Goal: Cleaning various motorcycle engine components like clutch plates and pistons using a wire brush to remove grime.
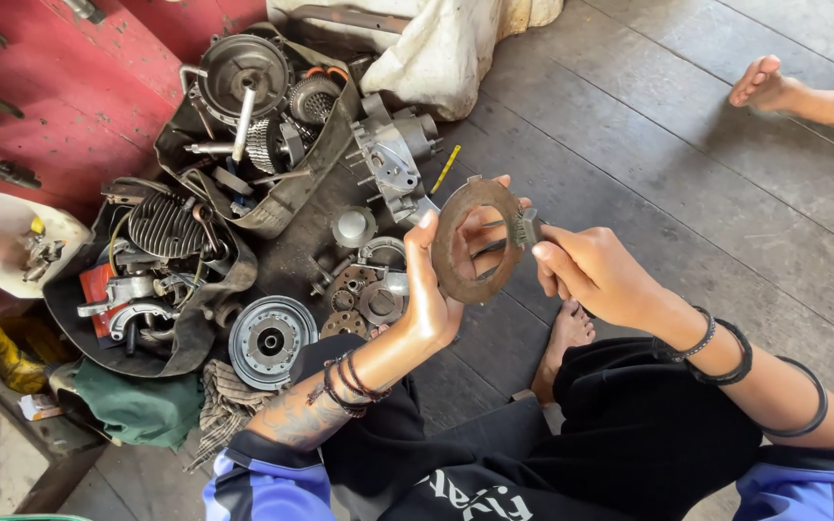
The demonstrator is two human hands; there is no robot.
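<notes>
Black-trousered knees (629, 453) and blue sleeves lowest in frame, nearest the lens, crossed over grey wooden floorboards (687, 174). Just above, left hand (429, 289) raised, fingers wrapped round the near edge of a rusty brown friction ring (470, 241), thumb across its face; ring held upright, clear of the floor, hollow centre open to view. Right hand (586, 275) closed on the handle of a small wire brush (523, 227), bristle head pressed against the ring's right rim. Dark cord bracelets on both wrists, tattoo along the left forearm. Own bare foot (564, 338) tucked under, below the right hand.

Left of the ring, spread on the boards: round silver hub (270, 340), small brown gears and plates (359, 294), grey engine casing (393, 159), yellow-handled tool (446, 169) beside it. Further left, finned cylinder (164, 227) and assorted metal parts lying in cut rubber tubs. Green cloth (137, 405) and checked rag (224, 405) near the left knee. White sack (436, 43) at top centre, red wall (41, 106) with hung tools on the left. Another person's bare foot (764, 85) at top right, well apart.
</notes>
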